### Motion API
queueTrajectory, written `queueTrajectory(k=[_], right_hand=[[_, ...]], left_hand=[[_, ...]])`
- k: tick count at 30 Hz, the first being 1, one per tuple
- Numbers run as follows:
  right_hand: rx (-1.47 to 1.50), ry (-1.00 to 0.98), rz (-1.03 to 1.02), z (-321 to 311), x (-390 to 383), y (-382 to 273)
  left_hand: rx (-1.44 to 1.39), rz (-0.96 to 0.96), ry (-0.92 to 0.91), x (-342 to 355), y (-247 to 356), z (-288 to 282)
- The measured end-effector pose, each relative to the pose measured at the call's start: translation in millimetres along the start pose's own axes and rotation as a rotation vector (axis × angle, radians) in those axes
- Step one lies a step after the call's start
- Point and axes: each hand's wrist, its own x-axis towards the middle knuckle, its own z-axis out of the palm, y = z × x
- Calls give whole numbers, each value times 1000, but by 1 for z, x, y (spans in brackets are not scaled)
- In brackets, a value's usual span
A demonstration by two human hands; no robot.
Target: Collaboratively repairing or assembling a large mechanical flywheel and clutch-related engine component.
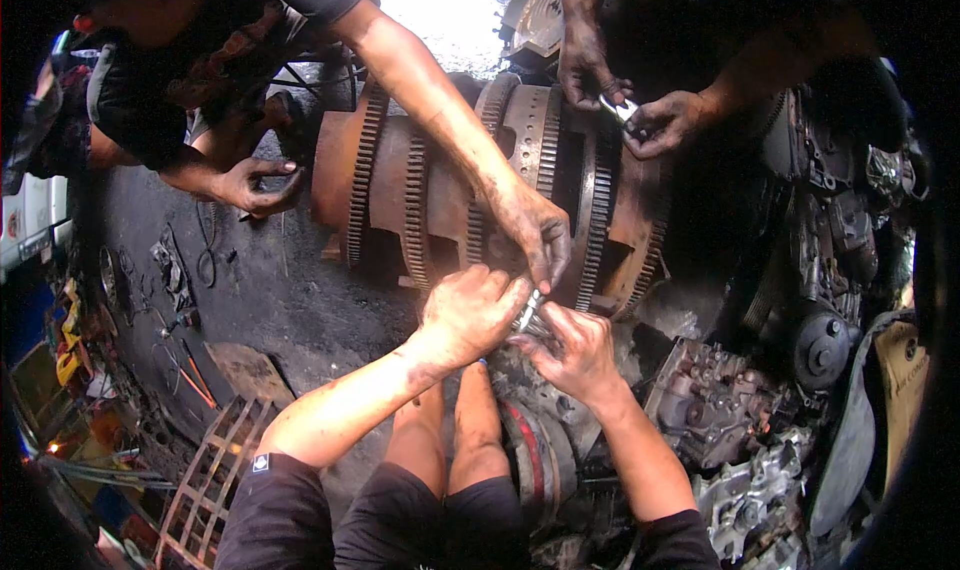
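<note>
Both of my hands meet in front of the row of toothed wheels. My left hand (468, 318) is closed, its fingertips and thumb pressed on a small shiny ribbed metal part (527, 315). From the other side my right hand (572, 352) pinches the same part between thumb and fingers. A co-worker's hand (530, 232) reaches down from above, its fingertips at the part's upper end. Fingers hide much of the part, so its exact kind cannot be made out. Just beyond lie large rusty toothed wheels (415, 205), side by side on edge.
At upper right a second co-worker's hands hold a small pale object (618, 108). A co-worker's other hand (258, 188) hangs left of the wheels. Metal castings (715, 400) crowd the right. A rusty metal grate (215, 470) lies at lower left, near cables and an orange-handled tool (197, 378).
</note>
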Motion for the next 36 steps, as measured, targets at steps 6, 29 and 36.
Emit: queueTrajectory(k=[6,29,36], right_hand=[[28,8,-32,-7,5,-1],[38,9,53,12,14,-1],[32,-46,135,18,20,-5]], left_hand=[[11,15,41,5,1,-1],[49,-34,-91,-2,-16,1],[27,-71,-149,-7,-24,4]])
